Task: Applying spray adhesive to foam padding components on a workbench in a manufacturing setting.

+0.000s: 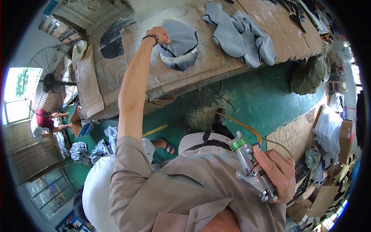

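My left hand (159, 34) reaches far out over a wooden workbench (216, 63) and grips the edge of a grey fabric piece (178, 48) that lies folded on it. A dark band circles that wrist. My right hand (275, 170) is held close to my body, shut around a metal spray gun (252, 170) with a green cap; an orange hose (239, 123) runs away from it over the floor. Several more grey fabric pieces (243, 36) lie in a row further right on the bench.
The floor (266, 96) is green. A large standing fan (52, 83) is at the left, with a person in a red top (45, 120) beside it. Another person in white (98, 185) sits close at my left. Cardboard, white bags and boxes (330, 135) pile at the right.
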The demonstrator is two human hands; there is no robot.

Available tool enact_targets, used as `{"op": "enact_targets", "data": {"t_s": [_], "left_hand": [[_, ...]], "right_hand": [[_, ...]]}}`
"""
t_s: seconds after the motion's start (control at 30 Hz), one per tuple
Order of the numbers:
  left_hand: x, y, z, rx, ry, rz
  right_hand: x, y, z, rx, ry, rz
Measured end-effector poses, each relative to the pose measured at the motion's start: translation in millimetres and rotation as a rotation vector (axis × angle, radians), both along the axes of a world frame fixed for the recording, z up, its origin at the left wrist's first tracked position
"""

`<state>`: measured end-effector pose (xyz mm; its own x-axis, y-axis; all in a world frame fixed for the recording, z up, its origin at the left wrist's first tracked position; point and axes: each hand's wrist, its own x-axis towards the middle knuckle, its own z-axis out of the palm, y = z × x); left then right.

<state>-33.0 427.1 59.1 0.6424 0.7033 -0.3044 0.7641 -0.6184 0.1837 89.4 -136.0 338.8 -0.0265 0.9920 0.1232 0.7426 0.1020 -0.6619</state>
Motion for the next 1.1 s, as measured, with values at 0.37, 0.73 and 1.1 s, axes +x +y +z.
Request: {"op": "enact_targets", "data": {"t_s": [0.37, 0.73, 1.1], "left_hand": [[-7, 15, -11, -0.168, 0.007, -0.086], [-38, -32, -23, 0.046, -0.233, -0.011], [-90, -181, -33, 0.248, -0.941, 0.467]], "right_hand": [[39, -36, -17, -0.016, 0.096, -0.071], [100, -58, -27, -0.096, 0.212, -0.21], [111, -6, -19, 0.093, 0.157, -0.31]]}}
